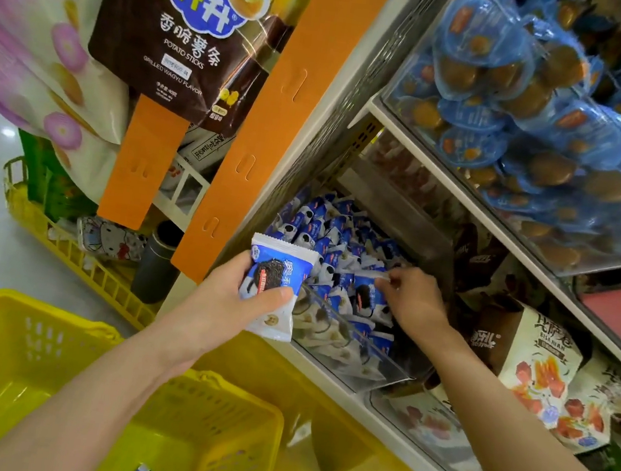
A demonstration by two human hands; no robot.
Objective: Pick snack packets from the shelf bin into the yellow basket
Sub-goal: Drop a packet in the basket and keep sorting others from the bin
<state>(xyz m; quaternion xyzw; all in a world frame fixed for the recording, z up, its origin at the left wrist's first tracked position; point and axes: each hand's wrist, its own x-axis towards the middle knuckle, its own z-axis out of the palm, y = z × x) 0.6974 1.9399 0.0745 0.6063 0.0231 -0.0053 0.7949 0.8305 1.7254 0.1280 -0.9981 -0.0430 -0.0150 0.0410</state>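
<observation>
One snack packet (275,289) is gripped by the left hand (231,296) beside the shelf bin (382,373); a second packet (364,296) is pinched inside it by the right hand (414,303); the yellow basket (38,303) is positioned near left.

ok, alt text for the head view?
The left hand holds a blue-and-white snack packet by a clear shelf bin full of the same packets, while the right hand pinches a second packet inside it. A yellow basket sits below.
</observation>
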